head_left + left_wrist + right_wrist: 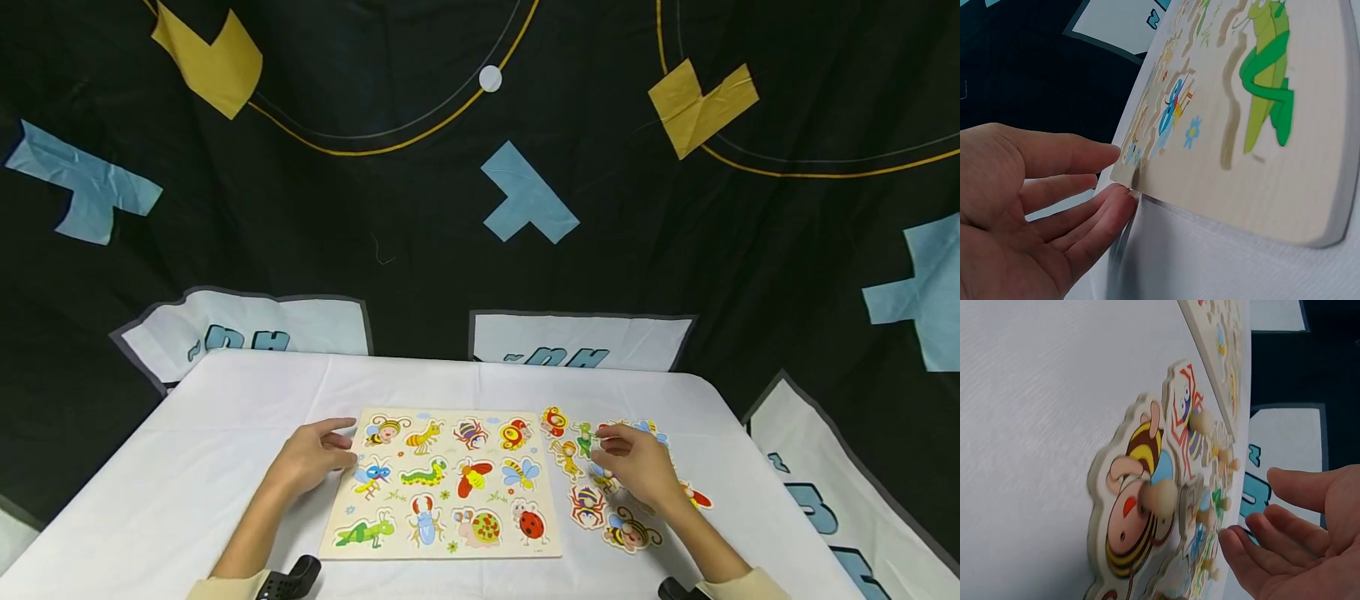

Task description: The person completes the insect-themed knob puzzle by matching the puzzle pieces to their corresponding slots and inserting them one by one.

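A pale wooden puzzle board (441,487) with insect pictures in shallow recesses lies flat on the table. My left hand (313,454) is at its left edge, fingers loosely bent; in the left wrist view the fingertips (1124,199) come right at the board's side. Over the loose knobbed puzzle pieces to the right of the board hovers my right hand (637,462), fingers relaxed and holding nothing. Beneath and around it lie a bee piece (630,531), a spider piece (587,506), an ant piece (566,458) and a snail piece (555,422). The right hand hides part of the pile.
A white cloth (247,400) covers the table. Behind stands a black curtain (420,275) with blue and gold patches. A red-winged piece (696,496) lies at the right side of the pile, by the right forearm. Dark wrist cameras (291,577) sit on both wrists.
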Demonstrator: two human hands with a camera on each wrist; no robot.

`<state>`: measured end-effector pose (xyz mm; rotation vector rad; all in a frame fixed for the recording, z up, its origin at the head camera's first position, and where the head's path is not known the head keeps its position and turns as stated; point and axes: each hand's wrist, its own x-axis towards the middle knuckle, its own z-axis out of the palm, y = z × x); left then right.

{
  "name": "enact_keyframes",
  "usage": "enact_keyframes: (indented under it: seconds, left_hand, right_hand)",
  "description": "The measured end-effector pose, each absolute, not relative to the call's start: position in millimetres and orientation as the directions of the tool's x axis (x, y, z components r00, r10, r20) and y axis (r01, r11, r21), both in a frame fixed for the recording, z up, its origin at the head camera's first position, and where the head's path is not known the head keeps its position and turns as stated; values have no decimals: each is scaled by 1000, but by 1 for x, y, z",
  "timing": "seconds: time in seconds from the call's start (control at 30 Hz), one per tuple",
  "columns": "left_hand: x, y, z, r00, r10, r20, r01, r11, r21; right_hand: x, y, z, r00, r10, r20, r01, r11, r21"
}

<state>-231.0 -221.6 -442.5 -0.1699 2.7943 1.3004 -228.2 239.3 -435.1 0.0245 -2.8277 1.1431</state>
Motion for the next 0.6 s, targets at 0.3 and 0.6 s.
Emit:
enact_keyframes:
  seconds: [0.3,0.6]
  left_hand:
    - [-233,-222,-446,-992,-86,-97,-130,629,767]
    - [-235,-224,-452,-993,-62,-102,-119,607,786]
  right_hand:
    - [-228,256,-431,-999,-35,5,-29,706,-707]
    - [-225,266,-427,-998,-38,-44,7,669,-743]
